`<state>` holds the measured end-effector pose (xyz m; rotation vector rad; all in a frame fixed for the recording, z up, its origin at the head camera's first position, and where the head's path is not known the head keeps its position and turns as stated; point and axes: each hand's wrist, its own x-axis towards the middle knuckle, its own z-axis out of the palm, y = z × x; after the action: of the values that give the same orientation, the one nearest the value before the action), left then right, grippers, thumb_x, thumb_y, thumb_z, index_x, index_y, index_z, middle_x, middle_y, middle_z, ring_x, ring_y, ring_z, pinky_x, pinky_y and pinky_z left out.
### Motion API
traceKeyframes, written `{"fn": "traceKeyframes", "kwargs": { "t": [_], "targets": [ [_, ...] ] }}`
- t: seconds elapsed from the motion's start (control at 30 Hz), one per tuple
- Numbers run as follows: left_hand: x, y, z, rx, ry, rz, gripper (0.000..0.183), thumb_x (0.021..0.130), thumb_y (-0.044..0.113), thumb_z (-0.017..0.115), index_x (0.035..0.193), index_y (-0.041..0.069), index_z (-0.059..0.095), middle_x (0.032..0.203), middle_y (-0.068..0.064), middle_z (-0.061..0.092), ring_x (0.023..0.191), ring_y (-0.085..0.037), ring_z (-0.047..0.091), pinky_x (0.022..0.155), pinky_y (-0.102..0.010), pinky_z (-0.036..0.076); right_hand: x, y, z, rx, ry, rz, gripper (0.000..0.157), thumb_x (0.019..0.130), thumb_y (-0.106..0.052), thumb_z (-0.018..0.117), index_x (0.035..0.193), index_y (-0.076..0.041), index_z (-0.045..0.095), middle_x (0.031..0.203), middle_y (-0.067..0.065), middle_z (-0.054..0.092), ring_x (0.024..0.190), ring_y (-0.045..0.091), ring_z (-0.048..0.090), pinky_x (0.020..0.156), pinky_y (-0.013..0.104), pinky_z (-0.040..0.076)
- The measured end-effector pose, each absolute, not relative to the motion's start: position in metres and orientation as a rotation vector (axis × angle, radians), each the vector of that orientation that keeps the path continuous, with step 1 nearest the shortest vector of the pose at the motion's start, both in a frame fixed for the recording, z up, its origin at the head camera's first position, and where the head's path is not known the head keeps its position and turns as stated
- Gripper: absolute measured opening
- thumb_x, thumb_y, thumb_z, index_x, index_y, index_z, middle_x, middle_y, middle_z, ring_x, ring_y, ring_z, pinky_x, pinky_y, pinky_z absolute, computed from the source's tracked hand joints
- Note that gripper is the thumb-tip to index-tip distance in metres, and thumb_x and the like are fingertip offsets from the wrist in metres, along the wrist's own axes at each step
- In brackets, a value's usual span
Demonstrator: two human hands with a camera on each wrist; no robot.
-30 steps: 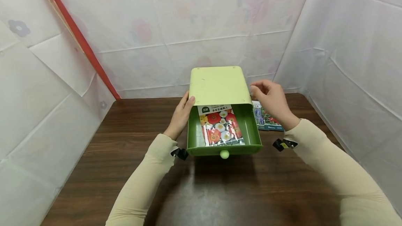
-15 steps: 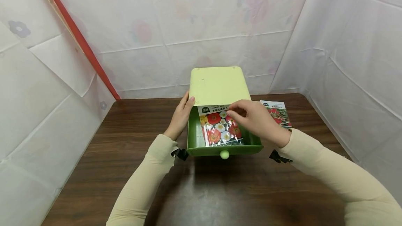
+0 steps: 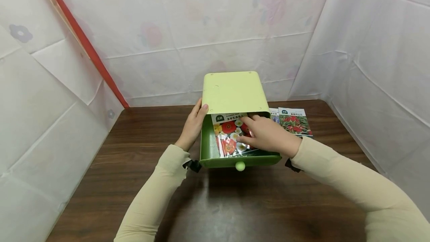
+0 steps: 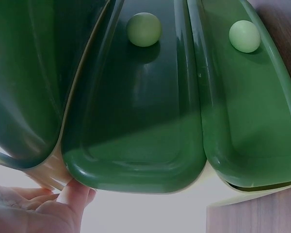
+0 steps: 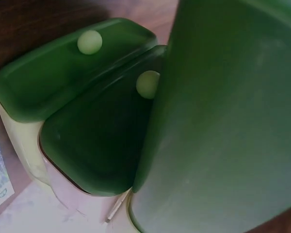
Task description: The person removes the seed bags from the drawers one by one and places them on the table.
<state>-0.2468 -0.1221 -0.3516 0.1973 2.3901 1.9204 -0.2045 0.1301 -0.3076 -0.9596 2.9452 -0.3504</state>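
Observation:
A light-green small drawer cabinet (image 3: 235, 92) stands on the table with its top green drawer (image 3: 209, 143) pulled out. Inside the drawer lies a flower seed packet (image 3: 228, 145) printed with red and white blooms. My left hand (image 3: 193, 126) rests along the cabinet's left side, thumb at the front edge. My right hand (image 3: 267, 133) reaches into the drawer, thumb and index finger spread over the packet's right part. Its other fingertips go under the cabinet's top and are hidden. Two lower drawers with round knobs (image 4: 144, 30) show pushed in.
To the cabinet's right lie a seed packet with red flowers (image 3: 295, 121) and another packet (image 3: 274, 115), partly covered. The dark wooden table (image 3: 151, 182) meets white patterned sheeting (image 3: 188, 33) at the back and sides.
My right hand has moved left from beside the cabinet, over the open drawer, then down onto the packet. My left hand has stayed on the cabinet's side.

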Motion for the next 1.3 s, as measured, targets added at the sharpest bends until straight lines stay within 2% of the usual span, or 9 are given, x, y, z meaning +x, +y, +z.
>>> {"fn": "traceKeyframes", "kwargs": {
  "t": [0.1, 0.33, 0.53, 0.6, 0.67, 0.8, 0.93, 1.13, 1.3],
  "targets": [
    [-0.2464, -0.1223, -0.3542, 0.2, 2.395, 1.933, 0.067, 0.101, 0.056, 0.039, 0.158, 0.031, 0.012, 0.165, 0.008, 0.011, 0.152, -0.017, 0.014, 0.122, -0.045, 0.021, -0.2049, 0.1283, -0.3076, -0.929, 2.929, -0.306, 0.074, 0.091, -0.052, 0.065, 0.145, -0.005, 0.045, 0.093, 0.009, 0.063, 0.074, 0.018, 0.06, 0.067, 0.037, 0.051],
    [-0.2463, -0.1219, -0.3567, 0.214, 2.391, 1.955, 0.072, 0.098, 0.064, 0.04, 0.157, 0.033, 0.013, 0.164, 0.008, 0.013, 0.151, -0.017, 0.016, 0.121, -0.046, 0.022, -0.2057, 0.125, -0.3057, -0.896, 2.842, -0.356, 0.072, 0.091, -0.05, 0.066, 0.144, -0.005, 0.046, 0.12, 0.014, 0.065, 0.094, 0.024, 0.066, 0.079, 0.042, 0.055],
    [-0.2466, -0.1214, -0.3572, 0.221, 2.374, 1.973, 0.073, 0.098, 0.063, 0.041, 0.158, 0.032, 0.013, 0.164, 0.006, 0.013, 0.151, -0.019, 0.019, 0.12, -0.047, 0.026, -0.2091, 0.1248, -0.3055, -0.946, 2.793, -0.491, 0.073, 0.092, -0.044, 0.067, 0.148, -0.007, 0.04, 0.123, 0.011, 0.064, 0.084, 0.017, 0.06, 0.072, 0.036, 0.049],
    [-0.2468, -0.1213, -0.3575, 0.22, 2.373, 1.974, 0.073, 0.098, 0.063, 0.041, 0.158, 0.032, 0.014, 0.164, 0.006, 0.014, 0.151, -0.019, 0.019, 0.12, -0.048, 0.026, -0.2098, 0.1247, -0.305, -0.938, 2.755, -0.541, 0.075, 0.093, -0.042, 0.066, 0.151, -0.008, 0.035, 0.112, 0.012, 0.065, 0.076, 0.017, 0.057, 0.068, 0.036, 0.046],
    [-0.247, -0.1214, -0.3575, 0.216, 2.382, 1.967, 0.073, 0.097, 0.064, 0.041, 0.158, 0.033, 0.014, 0.164, 0.007, 0.014, 0.151, -0.018, 0.017, 0.12, -0.048, 0.024, -0.2099, 0.1244, -0.3042, -0.915, 2.722, -0.592, 0.076, 0.094, -0.041, 0.066, 0.153, -0.008, 0.032, 0.119, 0.013, 0.065, 0.077, 0.016, 0.059, 0.072, 0.038, 0.049],
    [-0.247, -0.1213, -0.3569, 0.221, 2.381, 1.964, 0.072, 0.098, 0.062, 0.041, 0.158, 0.033, 0.013, 0.164, 0.009, 0.013, 0.152, -0.016, 0.014, 0.122, -0.047, 0.02, -0.2091, 0.1236, -0.3025, -0.83, 2.667, -0.673, 0.075, 0.095, -0.04, 0.063, 0.155, -0.008, 0.03, 0.137, 0.014, 0.058, 0.101, 0.022, 0.066, 0.091, 0.046, 0.052],
    [-0.2463, -0.1214, -0.3563, 0.243, 2.385, 1.952, 0.068, 0.101, 0.058, 0.038, 0.158, 0.032, 0.011, 0.164, 0.009, 0.01, 0.152, -0.015, 0.01, 0.123, -0.047, 0.017, -0.209, 0.1244, -0.303, -0.764, 2.639, -0.747, 0.074, 0.097, -0.04, 0.061, 0.154, -0.007, 0.029, 0.149, 0.014, 0.047, 0.126, 0.029, 0.056, 0.102, 0.051, 0.047],
    [-0.2466, -0.121, -0.3556, 0.25, 2.39, 1.947, 0.067, 0.101, 0.058, 0.038, 0.157, 0.033, 0.011, 0.164, 0.01, 0.01, 0.152, -0.015, 0.01, 0.123, -0.047, 0.016, -0.2083, 0.127, -0.3033, -0.706, 2.634, -0.906, 0.065, 0.098, -0.033, 0.059, 0.152, -0.005, 0.035, 0.152, 0.017, 0.041, 0.131, 0.033, 0.051, 0.096, 0.05, 0.046],
    [-0.2476, -0.1207, -0.356, 0.227, 2.393, 1.941, 0.07, 0.1, 0.06, 0.038, 0.158, 0.032, 0.011, 0.164, 0.01, 0.011, 0.152, -0.015, 0.01, 0.123, -0.047, 0.016, -0.21, 0.1293, -0.305, -0.596, 2.544, -1.148, 0.062, 0.1, -0.027, 0.057, 0.151, -0.002, 0.035, 0.153, 0.02, 0.04, 0.139, 0.036, 0.042, 0.107, 0.051, 0.042]
  ]
}}
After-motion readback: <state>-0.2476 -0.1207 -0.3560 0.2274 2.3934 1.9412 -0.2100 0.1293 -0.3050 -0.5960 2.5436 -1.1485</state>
